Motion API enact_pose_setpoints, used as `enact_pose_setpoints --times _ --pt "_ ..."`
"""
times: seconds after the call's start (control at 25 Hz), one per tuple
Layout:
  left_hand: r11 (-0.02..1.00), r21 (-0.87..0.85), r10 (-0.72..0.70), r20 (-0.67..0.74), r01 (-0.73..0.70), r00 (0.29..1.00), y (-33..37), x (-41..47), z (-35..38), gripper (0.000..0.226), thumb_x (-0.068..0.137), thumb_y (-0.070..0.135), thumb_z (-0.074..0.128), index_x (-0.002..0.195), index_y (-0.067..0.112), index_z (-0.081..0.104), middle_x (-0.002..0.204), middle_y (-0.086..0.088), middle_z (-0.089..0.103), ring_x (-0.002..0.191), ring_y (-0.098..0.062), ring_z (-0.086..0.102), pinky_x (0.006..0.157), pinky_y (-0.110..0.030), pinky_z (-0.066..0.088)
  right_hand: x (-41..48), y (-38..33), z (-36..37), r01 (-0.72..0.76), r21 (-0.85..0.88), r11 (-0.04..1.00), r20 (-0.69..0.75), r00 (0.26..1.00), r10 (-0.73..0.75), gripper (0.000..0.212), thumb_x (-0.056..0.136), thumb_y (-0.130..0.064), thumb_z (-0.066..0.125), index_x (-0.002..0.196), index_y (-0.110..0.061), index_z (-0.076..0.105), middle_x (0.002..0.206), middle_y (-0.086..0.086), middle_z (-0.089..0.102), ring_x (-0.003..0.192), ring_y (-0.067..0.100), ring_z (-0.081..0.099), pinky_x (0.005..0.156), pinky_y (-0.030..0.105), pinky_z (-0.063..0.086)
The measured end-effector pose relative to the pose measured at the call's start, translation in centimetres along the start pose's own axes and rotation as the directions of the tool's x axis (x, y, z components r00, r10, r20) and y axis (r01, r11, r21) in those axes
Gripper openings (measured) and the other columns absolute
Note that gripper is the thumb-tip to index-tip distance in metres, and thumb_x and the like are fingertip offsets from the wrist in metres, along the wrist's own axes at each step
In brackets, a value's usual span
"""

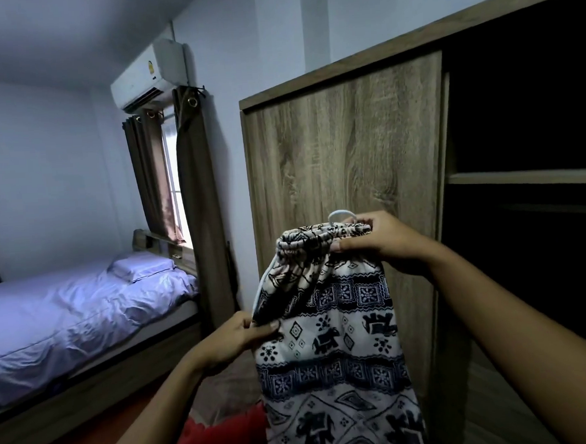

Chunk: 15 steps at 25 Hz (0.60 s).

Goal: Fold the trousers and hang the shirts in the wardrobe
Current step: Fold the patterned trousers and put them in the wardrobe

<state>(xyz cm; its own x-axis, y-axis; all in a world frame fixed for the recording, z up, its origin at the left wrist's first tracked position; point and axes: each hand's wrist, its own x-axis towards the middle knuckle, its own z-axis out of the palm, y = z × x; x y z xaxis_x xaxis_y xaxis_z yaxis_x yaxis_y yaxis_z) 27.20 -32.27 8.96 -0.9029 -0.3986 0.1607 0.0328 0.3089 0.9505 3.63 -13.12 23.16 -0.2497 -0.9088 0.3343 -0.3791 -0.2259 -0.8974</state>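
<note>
Up in front of the wardrobe (pixel 342 150), the patterned trousers (pixel 333 339) hang in the air between 2 hands, a white cloth with dark bands of elephants and squares. The right hand (pixel 389 243) is at the top, fingers and thumb curled round the bunched waistband (pixel 320 235) and gripping it. A pale loop (pixel 341 215) pokes up just above that grip (cord or hook, I cannot tell which). Lower down and to the left, the left hand (pixel 237 338) pinches the trousers' side edge between thumb and fingers, and the cloth falls away below it, out past the bottom of the view.

Behind the trousers stands the wardrobe's closed wood-grain door. To its right the wardrobe is open and dark inside, with 1 shelf (pixel 522 177) crossing it just above the level of the right hand. Nothing inside can be made out.

Off to the left there is a bed (pixel 68 321) with rumpled pale sheets and 1 pillow (pixel 141 267) at its head. Beyond it, brown curtains (pixel 197 193) frame a narrow bright window (pixel 171 160), and a white air conditioner (pixel 152 76) sits on the wall above. Down low, under the left forearm, something red (pixel 222 435) lies by the floor, too blurred to name.
</note>
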Motion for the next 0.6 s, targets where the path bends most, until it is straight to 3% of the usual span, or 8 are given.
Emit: enact_pose_setpoints --times 0.04,0.12,0.2,0.28,0.36,0.44,0.52,0.6 --pt "0.997 -0.079 -0.004 -0.023 0.002 1.0 0.1 -0.1 0.2 0.038 0.086 0.033 0.074 0.105 0.0 0.073 0.114 -0.023 0.071 0.11 -0.038 0.066 0.1 -0.048 0.05 -0.1 0.2 -0.4 -0.037 0.002 0.999 0.018 0.999 0.037 0.046 0.066 -0.008 0.086 0.105 0.007 0.067 0.099 0.024 0.072 0.084 0.03 0.067 0.072 0.033 0.054" --pt "0.99 -0.137 -0.008 -0.106 -0.007 0.994 1.0 -0.1 0.8 0.04 0.071 0.039 0.08 0.091 0.005 0.076 0.093 -0.012 0.075 0.086 -0.024 0.071 0.079 -0.032 0.057 -0.1 0.6 -0.9 -0.096 0.019 0.995 0.033 0.995 0.096 0.052 0.067 -0.008 0.085 0.11 0.01 0.063 0.099 0.025 0.071 0.087 0.03 0.066 0.077 0.034 0.054" --pt "0.994 -0.109 -0.009 -0.194 -0.013 0.981 1.9 0.1 1.4 0.041 0.056 0.04 0.081 0.079 0.008 0.07 0.071 0.0 0.069 0.068 -0.014 0.064 0.061 -0.02 0.05 -0.1 0.8 -1.1 -0.129 0.043 0.991 0.041 0.991 0.127 0.051 0.07 -0.005 0.083 0.113 0.014 0.061 0.101 0.025 0.071 0.086 0.028 0.068 0.077 0.031 0.056" --pt "0.994 -0.078 0.064 -0.221 -0.083 0.973 2.5 0.0 1.5 0.044 0.055 0.045 0.082 0.076 0.011 0.065 0.064 0.007 0.064 0.066 -0.011 0.057 0.058 -0.016 0.045 0.0 0.8 -1.3 -0.141 0.065 0.988 0.059 0.989 0.138 0.048 0.072 -0.003 0.081 0.111 0.017 0.06 0.096 0.021 0.073 0.083 0.022 0.069 0.075 0.025 0.057" --pt "0.992 -0.05 0.105 -0.126 -0.113 0.986 2.1 -0.3 0.7 0.047 0.06 0.051 0.084 0.084 0.013 0.071 0.076 0.007 0.07 0.073 -0.006 0.063 0.068 -0.014 0.048 0.3 0.7 -1.7 -0.131 0.088 0.988 0.053 0.991 0.126 0.037 0.075 -0.001 0.078 0.105 0.016 0.064 0.089 0.014 0.075 0.08 0.017 0.071 0.071 0.02 0.056" --pt "0.998 0.054 -0.031 0.077 0.027 0.997 1.4 -1.2 -0.1 0.042 0.07 0.032 0.086 0.098 0.005 0.071 0.089 0.002 0.072 0.082 -0.007 0.065 0.076 -0.018 0.05 0.5 0.5 -1.7 -0.111 0.117 0.987 0.015 0.994 0.11 0.021 0.078 0.0 0.075 0.097 0.008 0.07 0.087 0.011 0.076 0.082 0.015 0.073 0.07 0.018 0.055" --pt "0.941 0.307 -0.213 0.2 0.145 0.957 -0.7 -1.9 -0.7 0.035 0.072 0.028 0.087 0.088 0.002 0.071 0.082 -0.004 0.069 0.072 -0.006 0.059 0.068 -0.019 0.045 0.6 0.6 -1.7 -0.08 0.138 0.987 -0.025 0.996 0.084 0.014 0.078 -0.001 0.076 0.091 0.001 0.072 0.086 0.012 0.077 0.082 0.016 0.073 0.07 0.02 0.055" --pt "0.914 0.36 -0.256 0.159 0.185 0.954 -2.7 -2.4 -0.9 0.011 0.083 0.022 0.078 0.078 0.012 0.076 0.076 -0.003 0.067 0.065 -0.001 0.054 0.062 -0.016 0.04 0.7 1.0 -1.7 -0.055 0.146 0.988 -0.082 0.994 0.068 0.021 0.076 -0.004 0.078 0.095 0.001 0.072 0.084 0.009 0.077 0.077 0.013 0.072 0.069 0.019 0.055"
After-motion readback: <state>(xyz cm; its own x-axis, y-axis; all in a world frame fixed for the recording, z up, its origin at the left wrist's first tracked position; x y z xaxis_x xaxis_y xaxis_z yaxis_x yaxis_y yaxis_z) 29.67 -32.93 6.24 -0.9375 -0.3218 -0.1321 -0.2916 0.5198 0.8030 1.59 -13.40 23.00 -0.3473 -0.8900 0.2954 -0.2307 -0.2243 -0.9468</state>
